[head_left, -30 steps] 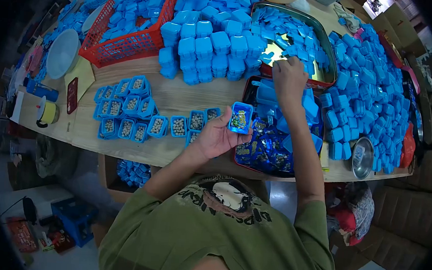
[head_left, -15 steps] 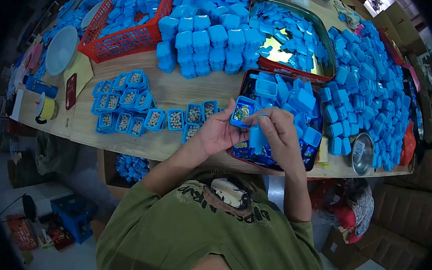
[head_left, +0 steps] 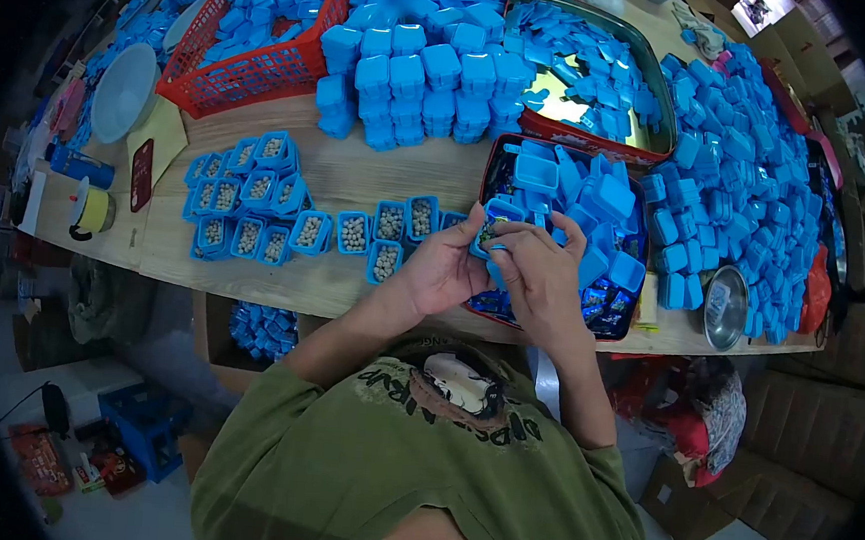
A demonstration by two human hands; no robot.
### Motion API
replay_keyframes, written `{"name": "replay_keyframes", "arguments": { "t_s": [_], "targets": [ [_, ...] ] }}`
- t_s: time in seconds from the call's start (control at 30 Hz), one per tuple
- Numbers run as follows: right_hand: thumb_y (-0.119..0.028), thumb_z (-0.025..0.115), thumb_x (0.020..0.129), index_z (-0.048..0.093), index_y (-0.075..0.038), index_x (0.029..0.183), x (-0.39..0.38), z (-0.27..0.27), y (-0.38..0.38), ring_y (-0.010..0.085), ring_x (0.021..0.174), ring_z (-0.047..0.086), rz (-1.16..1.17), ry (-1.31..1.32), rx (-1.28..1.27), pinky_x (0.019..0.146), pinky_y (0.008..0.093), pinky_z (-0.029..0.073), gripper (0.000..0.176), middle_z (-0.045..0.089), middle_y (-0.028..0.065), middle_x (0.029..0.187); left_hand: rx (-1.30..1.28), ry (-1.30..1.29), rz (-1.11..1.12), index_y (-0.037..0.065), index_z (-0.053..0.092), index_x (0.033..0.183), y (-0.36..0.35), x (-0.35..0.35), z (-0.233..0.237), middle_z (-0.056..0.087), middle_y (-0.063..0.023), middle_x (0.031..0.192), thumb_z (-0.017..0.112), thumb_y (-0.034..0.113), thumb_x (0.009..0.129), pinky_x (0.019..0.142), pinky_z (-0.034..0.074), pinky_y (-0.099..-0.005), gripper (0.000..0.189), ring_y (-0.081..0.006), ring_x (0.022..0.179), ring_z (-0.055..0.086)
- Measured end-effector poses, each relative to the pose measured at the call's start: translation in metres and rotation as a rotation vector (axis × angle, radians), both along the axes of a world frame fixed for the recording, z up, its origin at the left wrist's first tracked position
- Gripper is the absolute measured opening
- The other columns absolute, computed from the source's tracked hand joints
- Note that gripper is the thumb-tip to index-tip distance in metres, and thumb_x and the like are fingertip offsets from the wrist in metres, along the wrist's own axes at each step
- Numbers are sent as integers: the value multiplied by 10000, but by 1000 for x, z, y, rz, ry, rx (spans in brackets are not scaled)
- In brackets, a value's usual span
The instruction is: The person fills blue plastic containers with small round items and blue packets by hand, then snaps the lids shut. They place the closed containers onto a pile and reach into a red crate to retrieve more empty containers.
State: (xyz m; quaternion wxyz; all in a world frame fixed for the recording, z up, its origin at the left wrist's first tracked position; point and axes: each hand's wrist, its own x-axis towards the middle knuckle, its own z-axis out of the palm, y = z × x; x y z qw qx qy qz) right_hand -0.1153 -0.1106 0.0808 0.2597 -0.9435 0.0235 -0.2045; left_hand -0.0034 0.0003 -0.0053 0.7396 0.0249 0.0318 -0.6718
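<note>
My left hand point(head_left: 440, 268) grips a small blue plastic box point(head_left: 485, 236) with a shiny printed packet inside it. The fingers of my right hand point(head_left: 545, 273) are bent over the box's opening and cover much of it. Between that thumb and fingers shows the edge of a blue plastic piece point(head_left: 498, 265), mostly hidden. Under both hands is a tray point(head_left: 639, 303) with dark blue packets point(head_left: 606, 304) and loose blue boxes point(head_left: 613, 199). Left of my left hand stand several open blue boxes filled with pale round pellets point(head_left: 353, 232).
Stacked closed blue boxes point(head_left: 406, 73) stand behind the tray. A red basket point(head_left: 255, 82) and a large tin point(head_left: 586, 150) hold more blue pieces. Heaped boxes point(head_left: 730, 170) cover the right side, near a metal bowl point(head_left: 726, 311). A yellow cup point(head_left: 93, 214) stands far left.
My right hand has moved up and left over the box, its fingers now bent across the opening. The blue piece below it is now mostly hidden. My left hand stays around the box.
</note>
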Motion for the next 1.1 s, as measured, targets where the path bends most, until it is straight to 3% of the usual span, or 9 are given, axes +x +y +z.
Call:
{"name": "replay_keyframes", "arguments": {
  "t_s": [0.17,0.23,0.27,0.53,0.63,0.7,0.8,1.03,1.1],
  "targets": [
    [-186,448,962,606,-54,892,-5,2,-16,181,1006,583,48,13,471,1009,396,289,217,666,78,993,71,-197,-23,47,442,1271,1,-4,14,577,-102,1193,412,435,960,927,473,-431,498,-239,1103,567],
    [-170,435,966,599,-46,868,0,5,-17,198,1018,569,-4,-248,1281,980,362,347,228,652,127,1053,108,-227,14,68,442,1277,-1,-7,22,580,-98,1173,428,428,953,911,478,-429,484,-236,1086,572],
    [-198,453,963,594,-40,867,4,10,-15,205,1030,560,-130,-214,1339,913,313,402,233,635,162,1080,141,-261,49,90,443,1282,-3,-9,24,582,-94,1152,445,421,946,895,482,-427,472,-233,1069,577],
    [-272,492,959,604,-40,862,35,-30,-9,64,859,501,-286,-105,1076,734,212,410,275,621,94,1082,55,-364,96,125,406,1307,-3,-16,23,585,-33,1146,426,411,956,899,477,-395,453,-172,1063,576],
    [-274,479,965,602,-44,874,34,-35,-9,80,876,506,-249,-173,843,721,220,414,276,603,73,1101,66,-357,98,136,402,1314,-3,-16,23,579,-27,1152,430,407,956,897,474,-386,450,-165,1059,576],
    [-203,494,945,588,-50,822,35,-33,-7,251,1011,511,-309,-217,594,875,348,354,218,586,102,1110,70,-352,93,136,385,1328,-5,-15,17,559,-24,1186,438,406,953,908,466,-374,464,-160,1093,556],
    [-186,515,928,549,-49,839,34,-30,-4,256,1024,504,-369,-222,251,920,390,293,167,582,98,1117,73,-383,120,131,373,1337,-5,-16,23,533,-21,1223,446,401,951,937,442,-353,476,-158,1146,515],
    [-180,527,919,498,-46,882,31,-33,1,253,1063,487,-395,-246,148,947,396,254,142,572,100,1139,103,-634,169,110,383,1323,-3,-21,27,509,-49,1217,621,476,843,951,398,-307,649,-149,1177,469],
    [-188,520,928,515,-39,923,31,-35,6,278,1076,478,-418,-247,110,961,398,239,148,546,120,1177,283,-745,237,92,392,1301,-9,-24,19,506,-67,1205,677,434,820,932,399,-295,656,-149,1160,472]
  ]
}}
